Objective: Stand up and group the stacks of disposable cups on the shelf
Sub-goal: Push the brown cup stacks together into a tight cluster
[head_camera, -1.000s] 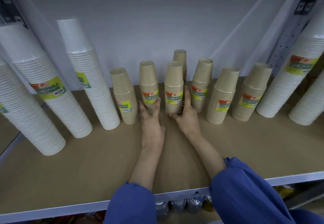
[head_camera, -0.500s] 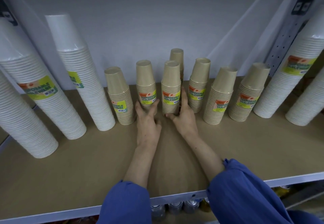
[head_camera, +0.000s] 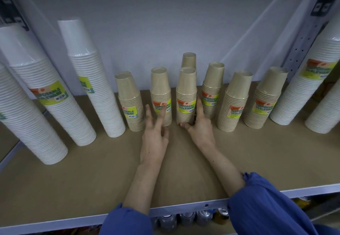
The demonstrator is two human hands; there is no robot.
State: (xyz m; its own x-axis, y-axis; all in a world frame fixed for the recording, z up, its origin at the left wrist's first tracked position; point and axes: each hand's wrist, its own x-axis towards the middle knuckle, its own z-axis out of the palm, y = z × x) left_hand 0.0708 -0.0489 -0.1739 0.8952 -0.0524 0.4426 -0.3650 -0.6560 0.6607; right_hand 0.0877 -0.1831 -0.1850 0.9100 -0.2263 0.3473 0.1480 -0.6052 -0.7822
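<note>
Several short stacks of brown disposable cups stand upright in a row at the back of the brown shelf (head_camera: pixel 92 176). My left hand (head_camera: pixel 155 135) is open, fingers spread, its fingertips against the second brown stack (head_camera: pixel 161 91). My right hand (head_camera: pixel 199 130) cups the base of the third brown stack (head_camera: pixel 185 95), thumb in front and fingers along its right side. One more brown stack (head_camera: pixel 189 60) stands behind that one. Further brown stacks stand at the left (head_camera: pixel 128 95) and right (head_camera: pixel 212 85), (head_camera: pixel 234 102), (head_camera: pixel 266 98).
Tall white cup stacks stand at the left (head_camera: pixel 92 80), (head_camera: pixel 46 91) and at the right (head_camera: pixel 305 95). A perforated metal upright (head_camera: pixel 301 39) borders the right side. Cans (head_camera: pixel 185 218) sit on the shelf below the metal front edge (head_camera: pixel 55 227).
My left hand has drawn back a little from the second stack and its fingers have spread. My right hand stays at the third stack. The camera has shifted slightly.
</note>
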